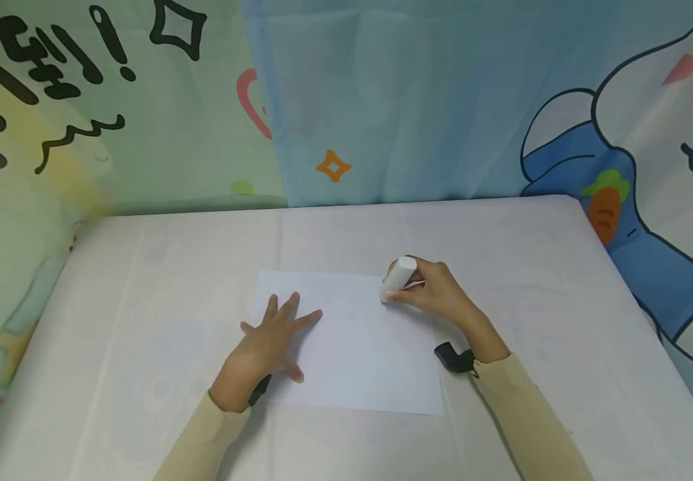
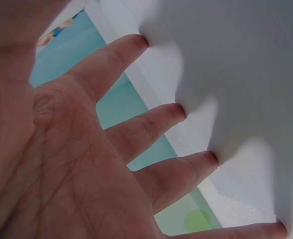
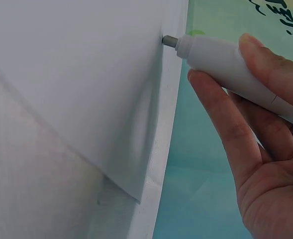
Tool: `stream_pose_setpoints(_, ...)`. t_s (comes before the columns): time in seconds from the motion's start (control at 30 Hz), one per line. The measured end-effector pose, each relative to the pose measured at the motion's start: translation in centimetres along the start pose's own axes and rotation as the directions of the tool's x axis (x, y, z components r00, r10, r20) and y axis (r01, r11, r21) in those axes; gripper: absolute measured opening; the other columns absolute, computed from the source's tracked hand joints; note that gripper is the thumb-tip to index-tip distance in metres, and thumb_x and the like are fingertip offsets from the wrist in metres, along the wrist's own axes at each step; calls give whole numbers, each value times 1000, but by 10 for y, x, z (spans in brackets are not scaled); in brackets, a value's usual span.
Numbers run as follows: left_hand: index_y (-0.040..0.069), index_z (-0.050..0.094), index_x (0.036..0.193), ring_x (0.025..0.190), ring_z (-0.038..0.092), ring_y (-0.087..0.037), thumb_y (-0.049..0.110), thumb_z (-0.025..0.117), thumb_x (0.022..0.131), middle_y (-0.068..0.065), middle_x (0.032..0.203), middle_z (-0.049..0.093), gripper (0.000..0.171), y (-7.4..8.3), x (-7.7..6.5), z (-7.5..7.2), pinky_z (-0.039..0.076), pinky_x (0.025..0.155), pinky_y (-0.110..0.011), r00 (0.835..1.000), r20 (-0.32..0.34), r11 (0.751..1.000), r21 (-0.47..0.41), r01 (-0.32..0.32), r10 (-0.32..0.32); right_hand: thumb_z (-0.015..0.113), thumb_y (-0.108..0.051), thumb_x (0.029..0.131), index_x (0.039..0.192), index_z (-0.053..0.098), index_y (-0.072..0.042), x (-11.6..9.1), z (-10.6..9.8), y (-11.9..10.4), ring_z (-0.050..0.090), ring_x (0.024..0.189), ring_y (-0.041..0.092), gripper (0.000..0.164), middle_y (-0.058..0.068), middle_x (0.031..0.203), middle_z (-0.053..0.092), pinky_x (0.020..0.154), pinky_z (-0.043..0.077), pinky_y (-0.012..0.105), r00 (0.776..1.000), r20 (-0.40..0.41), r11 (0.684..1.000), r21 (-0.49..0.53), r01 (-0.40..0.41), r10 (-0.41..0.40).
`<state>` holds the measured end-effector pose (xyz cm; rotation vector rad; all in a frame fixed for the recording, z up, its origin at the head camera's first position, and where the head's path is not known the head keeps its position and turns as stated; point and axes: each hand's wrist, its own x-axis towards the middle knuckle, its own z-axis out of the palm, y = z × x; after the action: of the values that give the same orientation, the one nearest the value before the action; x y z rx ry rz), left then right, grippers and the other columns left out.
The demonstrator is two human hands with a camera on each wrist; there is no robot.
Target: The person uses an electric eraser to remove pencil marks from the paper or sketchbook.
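A white sheet of paper [image 1: 358, 361] lies on the white-covered table. My left hand [image 1: 270, 344] rests on its left part with fingers spread and straight. In the left wrist view the fingertips [image 2: 181, 110] touch the paper. My right hand [image 1: 436, 290] holds a thick white pen-shaped tool [image 1: 400, 272] near the paper's upper right corner. In the right wrist view, thumb and fingers pinch the tool's body [image 3: 221, 57], and its short grey tip [image 3: 169, 41] meets the paper. The paper's corner [image 3: 131, 191] lifts slightly there. Its exact kind I cannot tell.
The white table cover [image 1: 172, 280] stretches around the paper on all sides. Behind the table hangs a printed cloth backdrop [image 1: 418, 100] in green and blue with cartoon figures. Dark straps [image 1: 456, 357] sit at both wrists, below tan sleeves [image 1: 532, 414].
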<state>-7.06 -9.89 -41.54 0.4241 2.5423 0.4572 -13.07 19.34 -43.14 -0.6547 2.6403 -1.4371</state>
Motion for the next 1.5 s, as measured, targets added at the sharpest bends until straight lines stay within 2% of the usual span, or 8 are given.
stream_pose_setpoints(0.33,23,42,149,146,7,-48,23,93,61,-17,161,18,102,0,1,1,24,91,-83,1000,-4,1000,2,-3,3,83,0,73,103,63,8,-1,-2,0,71,82,35,37,24,96,70,70,59,38,999,30,1000,-11,12,-11)
stream_pose_setpoints(0.57,22,43,149,146,9,-48,24,93,60,-17,161,19,102,0,0,1,25,91,-83,1000,-8,1000,15,0,0,83,2,72,102,64,8,-1,0,1,72,81,35,36,23,95,70,69,58,33,999,23,999,-13,33,-33)
stream_pose_setpoints(0.87,24,41,149,147,7,-47,24,93,61,-16,161,18,102,0,2,2,25,92,-82,1000,4,1000,15,12,-12,83,3,72,102,64,9,0,0,2,71,83,38,36,25,95,70,69,59,38,1000,-8,1000,-15,16,-16)
stream_pose_setpoints(1.23,24,41,150,147,6,-47,24,93,62,-16,162,17,102,-1,3,2,25,93,-82,1000,9,1000,14,10,-11,82,7,70,103,63,9,3,1,6,72,84,37,37,25,95,70,69,57,26,999,-37,999,-4,34,-34)
stream_pose_setpoints(1.33,24,41,150,147,6,-46,23,93,62,-15,162,16,102,-1,3,1,24,94,-82,1000,14,1000,12,19,-19,82,8,70,102,63,9,4,1,7,71,84,39,37,25,95,70,69,58,27,998,-49,999,-1,44,-44)
stream_pose_setpoints(1.5,24,41,150,147,6,-46,22,93,61,-15,162,16,103,0,2,0,23,93,-83,1000,15,1000,-1,22,-22,82,6,71,103,63,9,5,1,8,71,84,40,37,26,96,70,70,58,40,996,-68,999,-4,52,-53)
